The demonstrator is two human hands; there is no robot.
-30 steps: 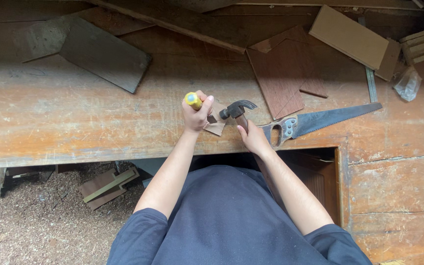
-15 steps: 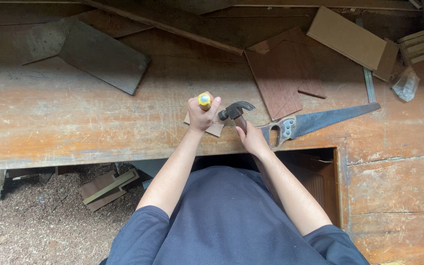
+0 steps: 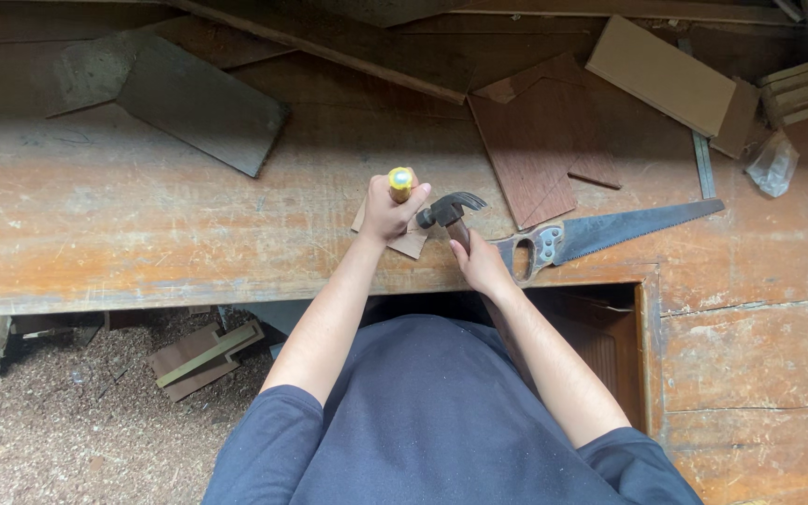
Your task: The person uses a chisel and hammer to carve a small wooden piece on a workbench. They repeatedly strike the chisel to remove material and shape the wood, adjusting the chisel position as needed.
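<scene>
Head cam: left hand [image 3: 387,213] fingers clenched round upright yellow-handled chisel [image 3: 400,183] (over a wood scrap [image 3: 411,242]), claw hammer [image 3: 449,208] gripped just right.

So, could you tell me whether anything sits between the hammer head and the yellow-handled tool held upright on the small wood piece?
Nothing visible does. The hammer in the right hand has its head just beside the yellow-handled tool gripped by the left hand; the handsaw lies off to the right.

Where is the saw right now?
In the head view, the saw lies flat on the wooden workbench, just right of the right hand that grips the hammer, with its blade pointing off to the right below a brown board.
</scene>
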